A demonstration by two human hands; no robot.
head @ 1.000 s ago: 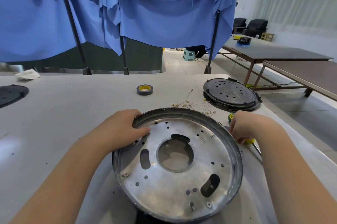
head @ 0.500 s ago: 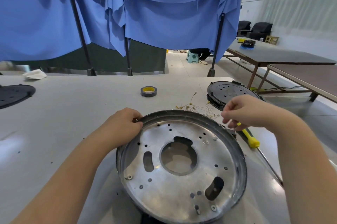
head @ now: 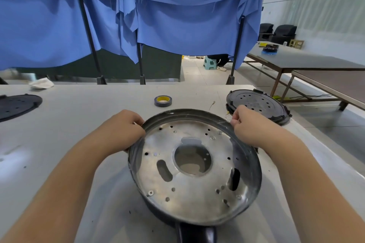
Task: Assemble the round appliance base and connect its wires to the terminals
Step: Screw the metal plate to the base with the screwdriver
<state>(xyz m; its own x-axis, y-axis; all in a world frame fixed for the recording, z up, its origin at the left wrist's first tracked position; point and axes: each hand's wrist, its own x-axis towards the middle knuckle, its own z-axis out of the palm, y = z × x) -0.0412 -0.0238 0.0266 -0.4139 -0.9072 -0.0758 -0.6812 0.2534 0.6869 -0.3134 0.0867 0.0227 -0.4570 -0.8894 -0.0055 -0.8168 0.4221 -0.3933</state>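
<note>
The left hand [head: 124, 130] has kept its place on the round silver metal appliance base with the dark rim [head: 194, 165]: its fingers curl over the far-left rim and grip it, as they did a second ago. Just beyond those fingertips the grey worktable [head: 65, 124] is bare, and well off to their left lies a black perforated disc [head: 17, 104] at the table's edge, with a crumpled white rag [head: 41, 83] behind it. That leaves wide room on the left for turning or sliding the base.

Straight ahead of the fingers, between the two hands and a little farther off, sits a roll of dark tape with a yellow core [head: 163, 101].

The change is on the right. The right hand [head: 246, 124] was down by the yellow-handled screwdriver a second ago, then lifted; the tool is now out of sight and the hand has come to the far-right rim, fingers curled and pinched together there. Whether they pinch the rim or the thin bare wire with ring terminals [head: 213, 104] lying just past the fingertips I cannot tell. My guess is that the wiring is about to start.

Room is tight here: a black round plastic cover with holes [head: 258, 105] lies just behind the right fingertips, and the table edge falls away close beyond it.
</note>
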